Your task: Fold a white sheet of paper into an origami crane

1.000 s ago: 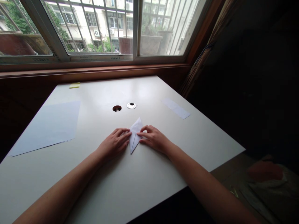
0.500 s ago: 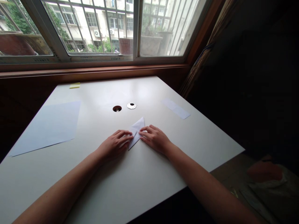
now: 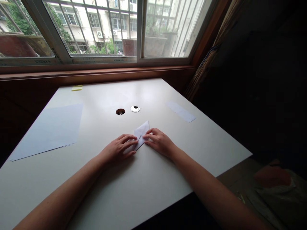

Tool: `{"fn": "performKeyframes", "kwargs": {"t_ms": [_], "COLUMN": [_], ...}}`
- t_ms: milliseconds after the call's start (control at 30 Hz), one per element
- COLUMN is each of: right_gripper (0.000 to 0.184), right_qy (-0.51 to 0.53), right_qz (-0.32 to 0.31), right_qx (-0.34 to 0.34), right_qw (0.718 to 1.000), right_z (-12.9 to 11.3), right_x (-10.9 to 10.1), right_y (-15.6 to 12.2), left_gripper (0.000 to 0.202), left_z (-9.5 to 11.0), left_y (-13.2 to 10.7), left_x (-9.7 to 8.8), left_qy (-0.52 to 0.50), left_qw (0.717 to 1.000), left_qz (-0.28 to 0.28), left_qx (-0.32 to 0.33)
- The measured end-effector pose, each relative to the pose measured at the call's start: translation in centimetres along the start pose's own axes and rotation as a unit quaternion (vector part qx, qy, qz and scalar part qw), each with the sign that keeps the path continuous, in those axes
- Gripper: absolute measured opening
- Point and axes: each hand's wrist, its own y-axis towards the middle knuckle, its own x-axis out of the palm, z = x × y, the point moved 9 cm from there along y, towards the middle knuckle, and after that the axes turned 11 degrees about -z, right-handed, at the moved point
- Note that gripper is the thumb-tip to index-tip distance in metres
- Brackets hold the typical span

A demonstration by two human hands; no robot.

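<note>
A small piece of folded white paper lies on the white table in front of me, its pointed end toward the window. My left hand rests at its left side, fingertips on the paper and thumb by the near corner. From the right, my right hand grips the paper's edge between thumb and fingers. Fingers cover part of the paper's lower half on both sides.
Large white sheets lie at the table's left. A narrow paper strip is on the right. Beyond the hands are a round hole and its metal cover. A yellow pad sits near the far edge.
The folded paper's near corner has shifted up and right. My left thumb now shows beside that corner, spread from the fingers. My right hand has barely moved.
</note>
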Motion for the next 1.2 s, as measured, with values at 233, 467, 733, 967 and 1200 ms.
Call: {"fn": "performKeyframes", "kwargs": {"t_ms": [233, 467, 733, 967, 1200], "right_gripper": [0.023, 0.031, 0.036, 0.034, 0.032], "right_qy": [0.010, 0.022, 0.045, 0.056, 0.052], "right_qz": [0.003, 0.002, -0.004, -0.016, -0.026], "right_qx": [-0.006, -0.010, -0.030, -0.048, -0.058], "right_qw": [1.000, 1.000, 0.999, 0.997, 0.997], "right_z": [-0.2, -0.1, -0.3, -1.0, -1.2], "right_x": [-0.2, -0.3, -0.2, -0.2, -0.2], "right_y": [0.2, 0.1, 0.0, 0.1, 0.0], "left_gripper": [0.059, 0.073, 0.056, 0.033, 0.028], "left_z": [0.6, 2.0, 0.7, 0.5, -0.1], "left_y": [-0.1, -0.3, -0.3, -0.1, -0.3], "left_x": [0.1, -0.6, 0.4, -0.6, -1.3], "left_qy": [-0.018, -0.048, -0.005, -0.014, -0.041], "left_qw": [0.999, 0.996, 0.999, 0.999, 0.997], "left_qz": [-0.015, -0.041, -0.020, 0.022, 0.063], "left_qx": [0.029, 0.068, 0.050, 0.032, 0.022]}}
